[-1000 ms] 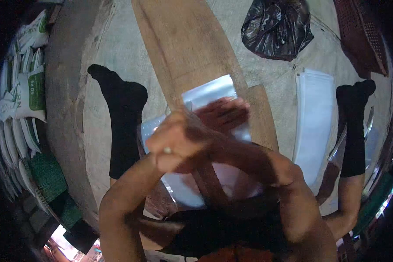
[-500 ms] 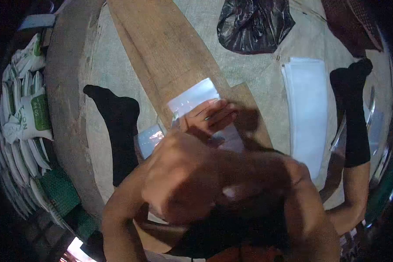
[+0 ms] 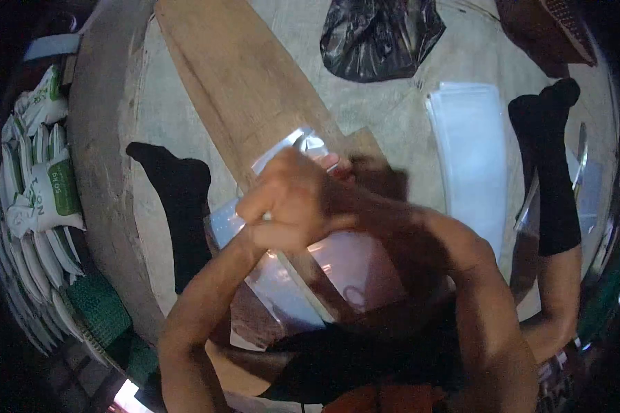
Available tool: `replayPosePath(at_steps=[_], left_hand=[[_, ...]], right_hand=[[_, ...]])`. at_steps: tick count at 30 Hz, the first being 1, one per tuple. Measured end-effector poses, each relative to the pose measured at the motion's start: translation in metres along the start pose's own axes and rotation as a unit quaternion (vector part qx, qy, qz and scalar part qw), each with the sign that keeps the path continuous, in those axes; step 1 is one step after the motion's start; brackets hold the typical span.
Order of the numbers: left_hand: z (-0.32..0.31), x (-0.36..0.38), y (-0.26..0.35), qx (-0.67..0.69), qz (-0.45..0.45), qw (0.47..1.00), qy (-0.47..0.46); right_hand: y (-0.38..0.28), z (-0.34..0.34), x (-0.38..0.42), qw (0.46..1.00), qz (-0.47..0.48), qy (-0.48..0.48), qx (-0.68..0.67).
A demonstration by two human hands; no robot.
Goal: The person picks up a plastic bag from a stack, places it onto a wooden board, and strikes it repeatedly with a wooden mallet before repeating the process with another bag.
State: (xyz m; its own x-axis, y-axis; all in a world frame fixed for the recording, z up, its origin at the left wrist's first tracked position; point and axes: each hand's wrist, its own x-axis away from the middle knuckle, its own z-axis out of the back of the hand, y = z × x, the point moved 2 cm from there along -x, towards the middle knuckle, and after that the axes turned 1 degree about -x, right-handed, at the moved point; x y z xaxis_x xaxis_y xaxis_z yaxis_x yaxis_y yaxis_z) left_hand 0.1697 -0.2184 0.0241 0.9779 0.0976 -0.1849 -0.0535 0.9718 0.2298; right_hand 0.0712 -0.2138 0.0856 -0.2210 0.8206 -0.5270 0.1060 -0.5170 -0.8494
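A concrete floor [image 3: 186,89] carries a long plank [image 3: 241,89] (sacks [image 3: 45,193] stacked off to one side). The clear bag [image 3: 289,275] lies across the plank's near end. The left hand [image 3: 289,203] is fisted over it; the right hand [image 3: 365,182] is mostly hidden behind, fingers unreadable

Two hands (left [image 3: 293,206], right [image 3: 372,182]), one wooden plank [image 3: 241,89], one black bag [image 3: 379,34].
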Motion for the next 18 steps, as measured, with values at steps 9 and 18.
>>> replayPosePath(at_steps=[9, 18], left_hand=[[-0.009, -0.003, 0.023, 0.006, 0.042, 0.995, 0.085], [-0.017, 0.008, 0.021, 0.007, 0.014, 0.999, -0.039]], right_hand=[[-0.013, -0.014, 0.016, 0.998, 0.034, -0.028, -0.046], [-0.017, -0.015, 0.020, 0.997, 0.033, -0.023, -0.065]])
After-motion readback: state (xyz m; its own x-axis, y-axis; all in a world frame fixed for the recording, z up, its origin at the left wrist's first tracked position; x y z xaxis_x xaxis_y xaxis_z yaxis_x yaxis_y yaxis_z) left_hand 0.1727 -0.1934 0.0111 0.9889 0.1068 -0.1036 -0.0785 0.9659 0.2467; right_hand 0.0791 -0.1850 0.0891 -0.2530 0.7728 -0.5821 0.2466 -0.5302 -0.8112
